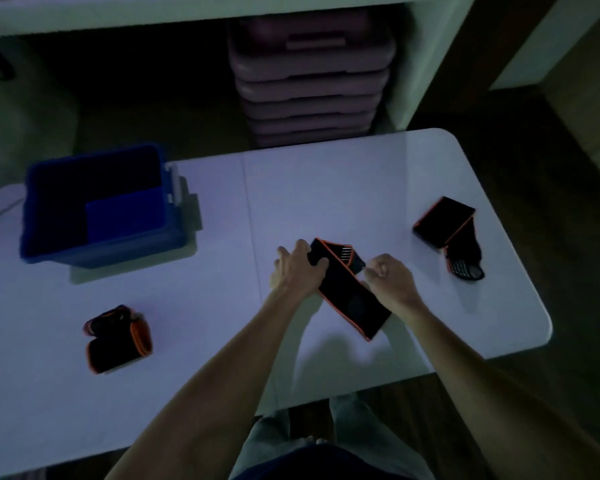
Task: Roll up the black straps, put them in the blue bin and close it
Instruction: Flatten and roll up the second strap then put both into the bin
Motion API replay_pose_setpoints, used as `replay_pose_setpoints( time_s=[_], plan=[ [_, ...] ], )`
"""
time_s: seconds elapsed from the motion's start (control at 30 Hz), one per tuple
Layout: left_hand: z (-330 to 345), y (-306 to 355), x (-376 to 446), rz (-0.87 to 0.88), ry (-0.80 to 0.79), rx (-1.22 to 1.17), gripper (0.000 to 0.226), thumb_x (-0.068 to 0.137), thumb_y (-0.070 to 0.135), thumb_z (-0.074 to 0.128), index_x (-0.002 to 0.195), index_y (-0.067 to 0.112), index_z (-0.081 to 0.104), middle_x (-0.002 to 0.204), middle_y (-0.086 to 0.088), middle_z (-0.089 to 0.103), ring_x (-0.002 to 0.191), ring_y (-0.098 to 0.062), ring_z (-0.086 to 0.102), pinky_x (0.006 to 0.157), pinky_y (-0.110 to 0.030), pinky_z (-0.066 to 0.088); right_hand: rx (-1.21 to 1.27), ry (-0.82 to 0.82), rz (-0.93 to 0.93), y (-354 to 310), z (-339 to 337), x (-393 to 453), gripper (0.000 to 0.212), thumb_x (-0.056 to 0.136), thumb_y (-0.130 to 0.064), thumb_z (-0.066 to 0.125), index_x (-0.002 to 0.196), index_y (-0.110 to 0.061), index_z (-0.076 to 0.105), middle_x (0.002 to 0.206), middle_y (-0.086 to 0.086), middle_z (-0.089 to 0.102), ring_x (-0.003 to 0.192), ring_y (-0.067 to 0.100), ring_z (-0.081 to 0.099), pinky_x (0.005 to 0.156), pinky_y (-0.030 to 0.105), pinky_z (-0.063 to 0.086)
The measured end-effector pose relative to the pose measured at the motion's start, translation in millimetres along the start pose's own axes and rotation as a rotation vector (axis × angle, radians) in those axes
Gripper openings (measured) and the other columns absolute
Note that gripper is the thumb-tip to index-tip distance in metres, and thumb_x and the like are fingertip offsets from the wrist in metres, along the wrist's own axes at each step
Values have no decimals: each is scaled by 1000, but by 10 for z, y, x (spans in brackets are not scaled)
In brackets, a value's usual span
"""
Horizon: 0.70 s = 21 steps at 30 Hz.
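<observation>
A black strap with orange edging (352,299) lies partly folded in the middle of the white table (222,306). My left hand (297,268) grips its folded far end. My right hand (390,277) pinches the strap's right side near the small tab. Another black strap (445,228) lies loosely folded at the right of the table. A rolled black strap (118,339) rests at the near left. The blue bin (97,206) stands open at the far left, with nothing visible inside.
The bin's lid (187,206) seems to lie beneath or behind the bin, showing at its right side. A stack of purple plastic cases (309,81) stands beyond the table under a white shelf. The table's right edge is near the second strap.
</observation>
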<state>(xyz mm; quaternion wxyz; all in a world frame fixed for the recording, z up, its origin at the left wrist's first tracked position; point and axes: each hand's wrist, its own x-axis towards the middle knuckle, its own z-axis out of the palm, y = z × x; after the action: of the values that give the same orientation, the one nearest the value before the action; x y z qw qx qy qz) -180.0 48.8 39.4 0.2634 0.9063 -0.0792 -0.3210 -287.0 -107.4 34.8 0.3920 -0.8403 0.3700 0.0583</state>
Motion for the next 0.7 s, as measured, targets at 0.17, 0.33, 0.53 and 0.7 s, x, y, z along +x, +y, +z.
replay_pose_setpoints(
  time_s=[0.17, 0.33, 0.53, 0.7],
  plan=[
    [333, 353, 179, -151, 104, 20, 56, 88, 62, 49, 132, 28, 42, 127, -14, 36, 115, -41, 49, 80, -45, 45, -97, -132, -11, 219, 0, 322, 21, 86, -38, 54, 84, -17, 57, 88, 8, 60, 89, 31, 62, 75, 30, 44],
    [523, 505, 322, -256, 209, 56, 62, 87, 63, 52, 133, 23, 41, 125, -16, 35, 112, -41, 48, 76, -44, 43, -102, -193, -83, 185, 110, 632, 26, 87, -37, 61, 81, -11, 61, 81, 6, 65, 85, 28, 63, 68, 31, 42],
    [589, 541, 386, -338, 211, 24, 62, 82, 39, 65, 130, 12, 37, 128, -19, 36, 119, -44, 43, 84, -48, 45, -46, -200, -184, 115, -40, 846, 8, 88, -25, 63, 86, -20, 57, 82, -4, 61, 77, 17, 56, 63, 26, 35],
    [441, 471, 414, -286, 197, -355, 36, 79, 8, 54, 114, 7, 58, 107, -14, 60, 106, -38, 60, 73, -35, 44, 281, -75, -163, -218, -255, 1092, 11, 92, -20, 63, 101, -13, 60, 89, 7, 67, 64, 19, 67, 49, 31, 56]
  ],
)
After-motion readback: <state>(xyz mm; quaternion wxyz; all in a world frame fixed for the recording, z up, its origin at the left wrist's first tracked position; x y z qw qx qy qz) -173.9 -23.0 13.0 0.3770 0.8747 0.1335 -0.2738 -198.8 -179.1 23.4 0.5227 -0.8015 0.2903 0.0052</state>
